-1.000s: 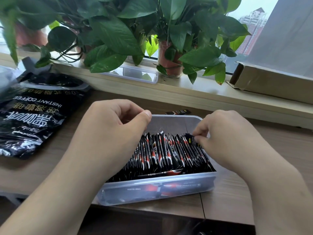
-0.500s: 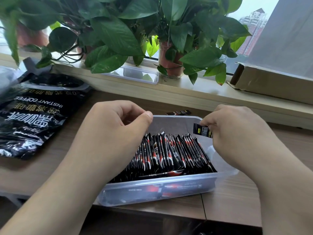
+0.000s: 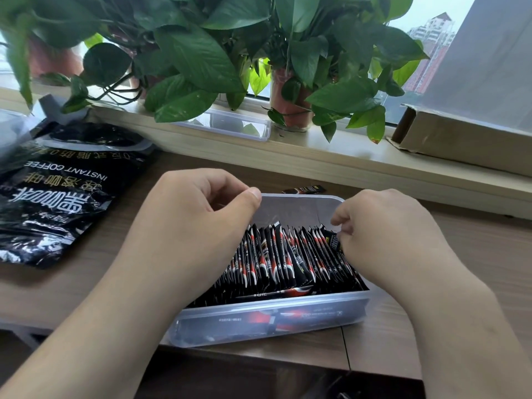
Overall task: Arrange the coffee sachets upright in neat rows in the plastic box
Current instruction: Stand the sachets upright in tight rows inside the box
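I am in the middle of filling the translucent rectangular plastic box [image 3: 299, 210], which sits on the wooden table [image 3: 475, 254] right in front of me. A long row of black-and-red coffee sachets [image 3: 276, 254] stands on edge across it, leaning a little, and the far part of the box behind the row is bare.

My right hand [image 3: 383, 240] is at the right end of that row, with finger and thumb pinching the top of one black sachet with yellow print [image 3: 333, 242]. That sachet touches the last packets in the row and sits close to the box's right wall.

My left hand [image 3: 184, 226] is curled over the box's far left corner, thumb tip by the rim. I cannot tell whether it grips the wall, braces the packets or holds nothing.

I judge the step to be seating this one sachet upright at the row's end. The next move calls for pushing it straight down between its neighbour and the wall without tipping the leaning packets.

One red-and-black sachet lying flat [image 3: 273, 293] along the near wall will want standing up. A small dark loose sachet [image 3: 305, 189] lies on the table just behind the box, apart from both hands.
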`<state>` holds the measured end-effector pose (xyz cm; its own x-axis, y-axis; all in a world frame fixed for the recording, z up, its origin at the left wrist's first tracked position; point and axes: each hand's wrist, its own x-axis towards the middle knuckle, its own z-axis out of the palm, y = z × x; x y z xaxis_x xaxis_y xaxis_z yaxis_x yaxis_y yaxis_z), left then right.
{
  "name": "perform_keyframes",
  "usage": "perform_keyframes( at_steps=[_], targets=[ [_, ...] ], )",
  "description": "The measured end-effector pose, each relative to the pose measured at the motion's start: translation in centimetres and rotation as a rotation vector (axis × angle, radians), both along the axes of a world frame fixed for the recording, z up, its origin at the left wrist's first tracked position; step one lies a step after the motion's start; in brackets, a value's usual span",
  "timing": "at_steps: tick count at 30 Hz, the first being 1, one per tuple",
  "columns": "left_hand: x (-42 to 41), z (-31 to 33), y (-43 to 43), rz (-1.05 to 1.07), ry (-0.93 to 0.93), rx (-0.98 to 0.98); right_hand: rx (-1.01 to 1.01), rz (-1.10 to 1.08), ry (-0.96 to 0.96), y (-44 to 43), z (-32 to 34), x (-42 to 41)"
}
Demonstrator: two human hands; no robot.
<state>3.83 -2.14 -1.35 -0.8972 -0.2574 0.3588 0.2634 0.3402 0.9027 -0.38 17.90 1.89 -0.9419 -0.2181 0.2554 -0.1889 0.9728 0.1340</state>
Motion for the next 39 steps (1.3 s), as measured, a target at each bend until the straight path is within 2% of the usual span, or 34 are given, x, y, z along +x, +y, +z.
perform_keyframes(
  at_steps=[3,11,16,21,23,25,27,29,32,34,39],
  targets=[
    [0.0,0.0,0.0,-0.002,0.002,-0.005,-0.046,-0.009,0.041,-0.2,-0.3,-0.4],
    [0.1,0.1,0.0,-0.008,0.007,-0.015,-0.149,-0.025,-0.05,-1.1,-1.1,-0.3],
    [0.2,0.2,0.1,0.001,-0.004,-0.029,-0.127,-0.049,-0.148,-1.6,-0.9,-0.3],
    [0.6,0.6,0.1,0.023,-0.011,-0.076,-0.058,0.021,-0.289,-1.7,-0.7,-0.5],
    [1.0,0.8,0.1,0.024,-0.007,-0.194,-0.068,0.102,-0.198,-1.4,-0.6,-0.6],
    [1.4,1.2,0.5,-0.022,-0.024,-0.321,-0.16,0.235,-0.133,-0.9,-0.4,-0.8],
    [1.1,1.7,0.8,-0.086,0.024,-0.582,-0.271,0.345,-0.243,-0.8,0.1,-0.8],
    [0.0,2.1,1.1,-0.249,0.081,-0.912,-0.273,0.369,-0.372,-0.8,-0.1,-1.1],
    [-1.9,2.6,1.2,-0.579,-0.102,-1.239,-0.221,0.389,-0.416,-0.8,-0.5,-1.5],
    [-2.8,2.6,0.6,-0.693,-0.168,-1.305,-0.198,0.399,-0.431,-0.9,-0.6,-1.4],
    [-3.4,1.8,-1.6,-0.686,-0.048,-1.311,-0.17,0.345,-0.377,-1.2,-1.1,-1.1]
  ],
)
